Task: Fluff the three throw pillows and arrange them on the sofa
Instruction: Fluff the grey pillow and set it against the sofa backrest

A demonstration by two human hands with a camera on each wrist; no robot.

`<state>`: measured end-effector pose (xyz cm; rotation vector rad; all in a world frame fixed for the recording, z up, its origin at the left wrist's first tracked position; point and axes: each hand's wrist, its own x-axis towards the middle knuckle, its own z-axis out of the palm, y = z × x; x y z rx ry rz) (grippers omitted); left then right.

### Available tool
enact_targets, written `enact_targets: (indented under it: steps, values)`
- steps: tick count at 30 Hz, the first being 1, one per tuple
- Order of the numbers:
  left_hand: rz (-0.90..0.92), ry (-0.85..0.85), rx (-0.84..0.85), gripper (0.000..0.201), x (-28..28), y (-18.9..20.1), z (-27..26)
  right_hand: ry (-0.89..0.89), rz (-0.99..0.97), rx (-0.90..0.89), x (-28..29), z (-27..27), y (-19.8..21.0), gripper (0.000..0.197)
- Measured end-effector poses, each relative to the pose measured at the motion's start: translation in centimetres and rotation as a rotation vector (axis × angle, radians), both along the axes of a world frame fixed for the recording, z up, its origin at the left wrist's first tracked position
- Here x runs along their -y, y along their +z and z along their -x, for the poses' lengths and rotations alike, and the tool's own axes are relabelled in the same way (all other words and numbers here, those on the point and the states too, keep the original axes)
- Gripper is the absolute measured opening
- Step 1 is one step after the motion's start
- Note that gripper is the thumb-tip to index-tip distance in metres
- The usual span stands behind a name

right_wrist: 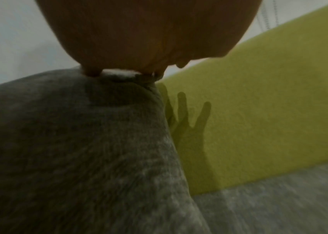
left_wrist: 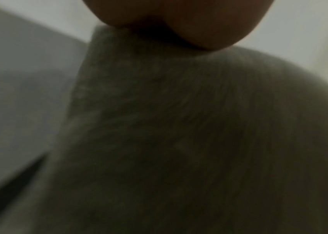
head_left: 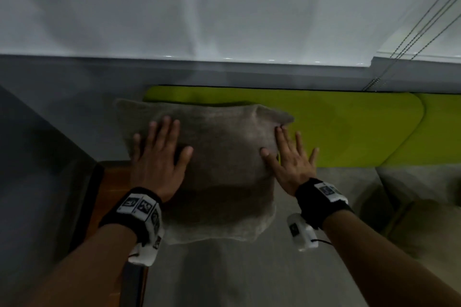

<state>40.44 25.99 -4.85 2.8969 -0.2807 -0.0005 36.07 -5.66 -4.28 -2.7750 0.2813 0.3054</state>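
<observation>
You're pressing a coarse-woven grey pillow [head_left: 219,157] at frame centre, left hand [head_left: 159,157] flat, fingers spread. Right hand [head_left: 291,164] is touching its right edge, fingers straight; wrist views are showing blurred palm heels, fingertips hidden.

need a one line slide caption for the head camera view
Both hands, left and right, press flat on a grey pillow propped against the sofa's green backrest.

A grey-brown woven pillow [head_left: 219,157] stands propped against the sofa [head_left: 336,127] backrest's lime-green cushion, between spread fingers [head_left: 164,129] flat on its face.
</observation>
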Motion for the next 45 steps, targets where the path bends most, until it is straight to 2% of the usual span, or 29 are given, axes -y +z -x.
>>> enact_targets:
  steps: [1,2,3,5,6,7,8,9,11,13,14,16,18,19,20,21,24,26,29,30,32,34,35,36,38,39,41,44,45]
  values:
    - [0.088,0.113,0.009,0.078,-0.3,0.3,0.2,0.008,0.036,0.075,0.2,0.8,0.5,0.087]
    - [0.157,0.154,0.053,0.078,-0.6,0.7,0.7,0.066,0.071,0.18,0.1,1.7,1.0,0.085]
    - [0.176,0.086,0.133,0.076,-0.8,1.0,1.6,0.185,0.087,0.292,-0.3,2.7,1.5,0.082]
    - [0.105,-0.245,0.264,0.07,-1.1,0.4,3.7,0.549,0.095,0.44,-1.9,4.4,1.8,0.075]
    - [0.016,-0.391,0.274,0.066,-1.2,-0.2,4.4,0.703,0.135,0.447,-2.7,4.7,1.4,0.073]
    - [-0.052,-0.435,0.227,0.064,-1.6,-0.7,4.5,0.778,0.18,0.388,-3.3,4.4,0.9,0.073]
    - [-0.065,-0.366,0.178,0.062,-2.1,-1.0,4.0,0.767,0.216,0.305,-3.5,3.5,0.6,0.072]
    - [-0.043,-0.213,0.118,0.061,-3.0,-1.9,3.2,0.677,0.24,0.231,-3.3,2.1,0.4,0.073]
    - [0.097,0.191,-0.021,0.062,-5.2,-2.9,1.0,0.357,0.202,0.089,-2.0,-0.3,0.4,0.079]
    - [0.378,0.487,-0.193,0.073,-7.7,-2.6,-0.8,-0.031,-0.084,0.065,-0.3,-1.0,0.5,0.094]
    - [0.514,0.541,-0.252,0.077,-8.4,-2.3,-0.9,-0.207,-0.315,0.114,0.5,-0.6,0.2,0.107]
    - [0.708,0.48,-0.336,0.073,-7.9,-0.9,0.5,-0.432,-0.805,0.155,0.9,0.8,-0.6,0.138]
    - [0.74,0.331,-0.492,0.073,-6.8,-0.5,2.6,-0.468,-1.055,0.04,0.5,2.1,-1.8,0.155]
    - [0.714,0.261,-0.559,0.084,-6.7,-0.8,3.4,-0.434,-1.09,-0.015,0.3,2.2,-2.2,0.153]
    - [0.694,0.221,-0.577,0.096,-6.7,-1.5,3.9,-0.389,-1.088,-0.041,0.3,2.1,-2.8,0.147]
    - [0.708,0.214,-0.56,0.099,-6.8,-2.1,3.9,-0.345,-1.062,-0.053,0.4,1.8,-3.2,0.139]
    - [0.883,0.307,-0.516,0.078,-6.7,-3.4,3.0,-0.326,-0.998,-0.131,0.5,1.3,-3.7,0.127]
    - [0.992,0.312,-0.554,0.076,-5.9,-3.1,2.4,-0.371,-0.881,-0.113,0.2,1.2,-3.2,0.111]
    - [0.948,0.375,-0.515,0.064,-5.3,-2.2,1.6,-0.437,-0.72,0.015,-0.5,0.7,-2.7,0.086]
    - [0.895,0.412,-0.501,0.059,-5.5,-2.1,1.3,-0.44,-0.733,0.046,-0.7,0.5,-2.7,0.084]
    - [0.861,0.395,-0.496,0.044,-5.5,-1.1,1.3,-0.439,-0.902,0.081,-0.4,0.4,-3.1,0.094]
    - [0.937,0.315,-0.537,0.037,-5.8,-0.1,1.4,-0.456,-1.094,0.088,0.6,0.7,-3.7,0.11]
    - [0.989,0.317,-0.575,0.046,-6.2,0.0,1.4,-0.461,-1.147,0.077,1.1,1.1,-4.0,0.116]
    - [1.037,0.334,-0.608,0.065,-6.6,-0.1,1.3,-0.469,-1.183,0.05,1.5,1.4,-4.4,0.119]
    - [1.022,0.366,-0.604,0.1,-7.1,-0.4,1.2,-0.475,-1.205,-0.004,2.2,1.9,-5.0,0.118]
    - [0.982,0.39,-0.572,0.104,-6.9,-0.4,1.2,-0.487,-1.173,0.004,2.3,1.9,-5.2,0.111]
    - [0.907,0.451,-0.474,0.099,-6.6,-0.7,0.7,-0.558,-1.035,0.086,2.6,1.5,-5.4,0.089]
    - [0.799,0.497,-0.266,0.086,-5.6,-0.4,0.3,-0.627,-0.679,0.284,2.8,1.0,-3.5,0.049]
    - [0.725,0.486,-0.146,0.08,-5.1,-0.1,0.5,-0.57,-0.558,0.37,2.5,1.2,-2.5,0.05]
